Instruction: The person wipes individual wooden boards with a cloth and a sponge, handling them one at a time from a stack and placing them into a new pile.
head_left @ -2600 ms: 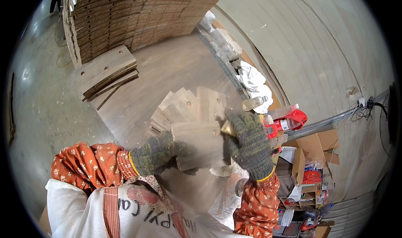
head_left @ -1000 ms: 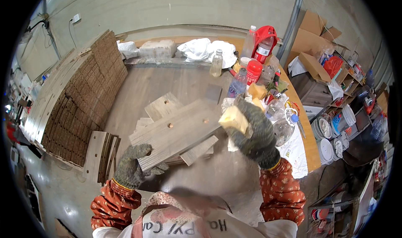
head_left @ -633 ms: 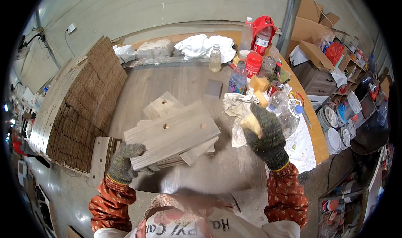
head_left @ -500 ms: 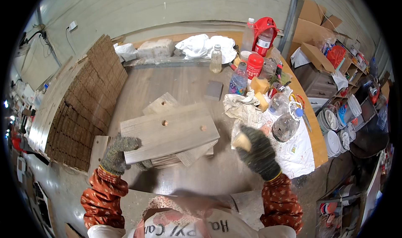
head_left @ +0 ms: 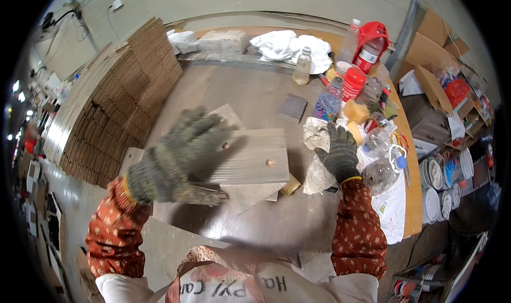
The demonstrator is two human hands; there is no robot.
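A grey wood-grain board (head_left: 253,154) with two round holes lies on top of a few other boards, turned at different angles beneath it. My left hand (head_left: 178,154), in a dark knit glove, is spread open above the board's left part and hides that end; it is slightly blurred. To the right, my gloved right hand (head_left: 340,154) rests on a crumpled white rag (head_left: 319,178), its fingers stretched out and a little apart. Whether it pinches any cloth is hidden. A small yellow sponge block (head_left: 290,186) sits at the stack's right edge.
A tall stack of boards (head_left: 112,111) stands at the left. Behind my right hand are a labelled bottle (head_left: 329,100), a red can (head_left: 353,83), and yellow sponges (head_left: 355,112). A clear jug (head_left: 379,175) stands at the right, and a grey block (head_left: 293,108) lies farther back.
My left hand has let go of the board's left end and risen over it. My right hand has put down the sponge and moved up onto the rag. The view has shifted slightly.
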